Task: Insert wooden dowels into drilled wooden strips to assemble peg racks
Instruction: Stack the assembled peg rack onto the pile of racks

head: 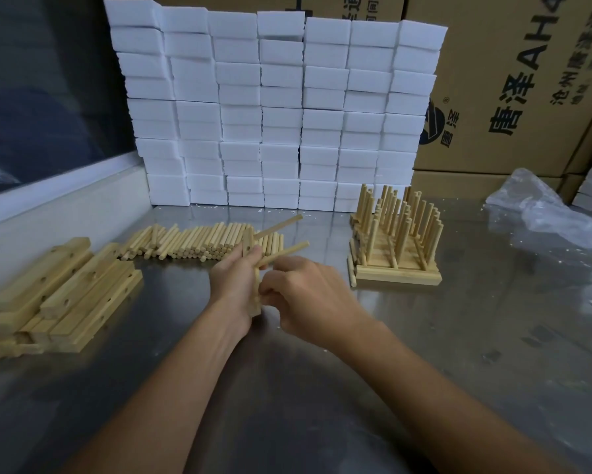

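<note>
Right hand [308,295] fingers [270,291] curled at the lower end of the pale drilled wooden strip [253,268], probably pinching a dowel there; can't tell. Left hand [234,278] fingers clamped round the strip, held upright mid-bench, long axis vertical. Two round wooden dowels [282,252] already seated, pointing up-right. Loose dowel pile [198,242] lies behind, nearer the left hand. Spare strips [65,295] at left edge, finished racks [395,237] toward right, steel bench [322,388].

dowels [198,242] pale tan | strips [61,295] light wood | foam blocks [274,111] white | cartons [513,80] brown, blk print
</note>
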{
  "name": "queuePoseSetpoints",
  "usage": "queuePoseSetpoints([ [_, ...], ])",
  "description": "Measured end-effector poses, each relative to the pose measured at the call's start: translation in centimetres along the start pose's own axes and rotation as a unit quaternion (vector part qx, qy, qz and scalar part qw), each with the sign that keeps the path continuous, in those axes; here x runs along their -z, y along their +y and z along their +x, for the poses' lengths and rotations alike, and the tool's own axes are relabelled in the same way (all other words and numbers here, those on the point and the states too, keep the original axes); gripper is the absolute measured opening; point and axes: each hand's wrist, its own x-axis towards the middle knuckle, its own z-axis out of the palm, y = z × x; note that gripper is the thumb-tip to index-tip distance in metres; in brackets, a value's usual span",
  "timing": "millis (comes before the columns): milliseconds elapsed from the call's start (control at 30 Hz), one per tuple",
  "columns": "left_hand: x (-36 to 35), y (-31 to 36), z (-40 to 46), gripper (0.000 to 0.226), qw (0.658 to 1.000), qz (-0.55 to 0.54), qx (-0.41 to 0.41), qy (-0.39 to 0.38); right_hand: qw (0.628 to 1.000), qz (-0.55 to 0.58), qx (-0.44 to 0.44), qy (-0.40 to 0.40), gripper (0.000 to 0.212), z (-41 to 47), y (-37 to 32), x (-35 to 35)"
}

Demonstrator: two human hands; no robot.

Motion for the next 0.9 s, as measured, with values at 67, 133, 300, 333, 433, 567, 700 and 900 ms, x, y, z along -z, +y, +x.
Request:
queuePoseSetpoints([
  [67, -0.2, -0.2, -0.1, 0.028, 1.0, 0.003, -0.005, -0.001, 1.0, -0.02, -0.006, -0.004, 0.009, 0.0, -0.1, 0.1],
  [133, -0.3, -0.4, -0.2, 0.03, 1.0, 0.01, -0.011, -0.004, 0.999, -0.033, -0.01, -0.003, 0.011, 0.1, -0.1, 0.1],
  [300, -0.4, -0.2, -0.5, 0.029, 0.999, 0.034, -0.017, -0.021, 0.999, -0.028, -0.024, -0.009, 0.019, -0.1, 0.3, -0.1],
  [333, -0.4, -0.1, -0.4, 0.032, 0.999, 0.033, -0.021, -0.022, 1.0, -0.015, -0.023, -0.008, 0.019, -0.1, 0.5, -0.1],
  [433, -0.1, 0.1, -0.3, 0.043, 0.999, 0.026, -0.037, -0.005, 0.998, 0.049, -0.029, -0.009, 0.013, -0.3, 0.5, 0.0],
  [567, -0.1, 0.0, -0.2, 0.038, 0.998, 0.054, -0.044, 0.007, 0.997, 0.066, -0.049, 0.01, 0.01, -0.3, 0.9, -0.1],
  [700, 0.5, 0.3, 0.2, 0.008, 0.998, 0.064, -0.025, 0.007, 0.998, -0.017, -0.05, 0.02, 0.009, -0.4, 1.8, -0.4],
  [900, 1.1, 0.9, 0.7, 0.005, 1.0, 0.015, 0.014, -0.021, 0.99, -0.078, -0.108, 0.055, 0.017, -0.8, 3.1, -0.6],
])
